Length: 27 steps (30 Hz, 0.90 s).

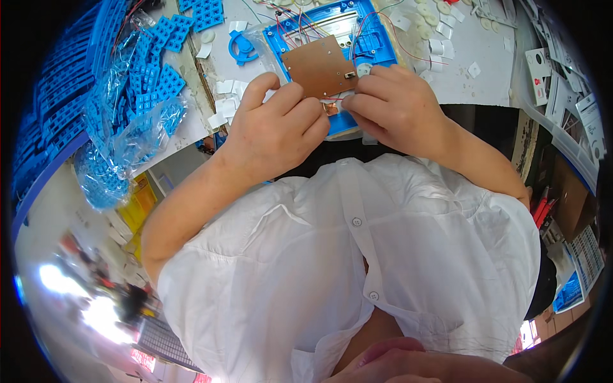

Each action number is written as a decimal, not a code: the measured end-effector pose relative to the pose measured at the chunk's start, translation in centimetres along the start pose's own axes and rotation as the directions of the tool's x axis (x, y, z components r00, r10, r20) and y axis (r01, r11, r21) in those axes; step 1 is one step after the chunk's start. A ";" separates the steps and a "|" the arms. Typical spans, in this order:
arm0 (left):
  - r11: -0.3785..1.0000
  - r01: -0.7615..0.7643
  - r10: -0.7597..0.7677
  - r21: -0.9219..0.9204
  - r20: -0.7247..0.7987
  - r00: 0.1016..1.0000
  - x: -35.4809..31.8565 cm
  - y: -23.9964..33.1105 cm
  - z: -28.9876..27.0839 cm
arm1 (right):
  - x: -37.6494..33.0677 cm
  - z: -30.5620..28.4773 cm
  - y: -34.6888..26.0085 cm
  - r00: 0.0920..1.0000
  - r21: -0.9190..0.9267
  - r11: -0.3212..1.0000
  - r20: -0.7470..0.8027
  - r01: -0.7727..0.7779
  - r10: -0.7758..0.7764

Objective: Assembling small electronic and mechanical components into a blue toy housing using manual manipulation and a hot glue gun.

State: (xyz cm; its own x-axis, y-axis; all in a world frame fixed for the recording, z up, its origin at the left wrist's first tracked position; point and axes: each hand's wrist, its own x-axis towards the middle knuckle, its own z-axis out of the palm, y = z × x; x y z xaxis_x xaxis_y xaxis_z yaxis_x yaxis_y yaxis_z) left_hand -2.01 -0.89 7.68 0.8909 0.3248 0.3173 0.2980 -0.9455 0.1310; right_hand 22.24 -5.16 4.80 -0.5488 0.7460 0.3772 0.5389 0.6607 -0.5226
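A brown circuit board (317,67) lies tilted over an open blue plastic housing (381,46) at the table's near edge. Thin red, yellow and green wires (300,25) run from the housing's far side. Both of my hands are at the board's near edge, fingers curled into a pinch. My left hand (276,131) is closed beside the board's lower left corner. Opposite it, my right hand (399,107) is closed by the lower right corner. A short red wire (332,98) and a small coppery part (331,109) show between them. What the fingertips hold is hidden.
Blue keypad-like pieces (150,60), some in a clear plastic bag (118,150), cover the left. A blue ring-shaped part (242,48) lies left of the housing. White paper bits (442,48) are scattered around. A clear bin (562,115) of white panels stands at right.
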 end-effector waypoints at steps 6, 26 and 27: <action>0.952 0.191 -0.185 -0.240 0.048 0.982 -0.9 1.0 0.1 | 0.4 0.1 -0.1 0.988 0.240 0.960 -0.033 -0.140 0.153; 0.496 0.558 -0.761 -0.666 -0.023 0.649 -1.0 5.1 2.8 | 1.2 -1.4 -1.2 0.673 0.563 0.386 0.499 -0.731 0.546; 0.495 0.557 -0.761 -0.667 -0.024 0.648 -0.9 5.1 2.7 | 1.2 -1.3 -1.1 0.672 0.565 0.383 0.499 -0.731 0.548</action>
State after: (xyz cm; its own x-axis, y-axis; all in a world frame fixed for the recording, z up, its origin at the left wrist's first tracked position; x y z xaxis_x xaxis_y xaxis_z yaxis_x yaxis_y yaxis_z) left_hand -0.40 -6.08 5.53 0.3421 0.9309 0.1281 0.4158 -0.2722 0.8677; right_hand 21.79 -4.89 6.87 -0.3922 0.8213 -0.4143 0.2467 -0.3400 -0.9075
